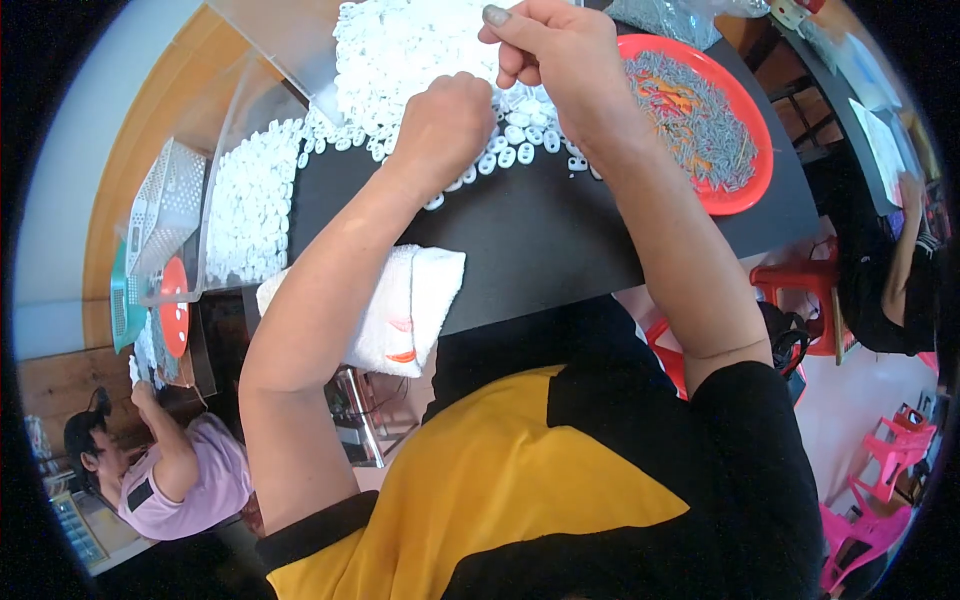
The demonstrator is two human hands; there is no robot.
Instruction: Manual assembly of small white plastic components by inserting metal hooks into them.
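We judged the work partway along: white ovals [250, 200] lay grouped at 10 o'clock, while a loose heap [415, 60] at 12 and grey slivers [690, 125] toward 2 seemingly remained. Our left hand [447, 130] formed a fist by the heap; our right [562, 55] was half-curled, contents and closure indiscernible.

A pale wall [65, 180] with a wood-toned band [130, 130] runs along the left; a dark table [530, 235] stands upper centre; on the pinkish floor [840, 405], right, red stool [792, 274] and bright pink seats [880, 530]
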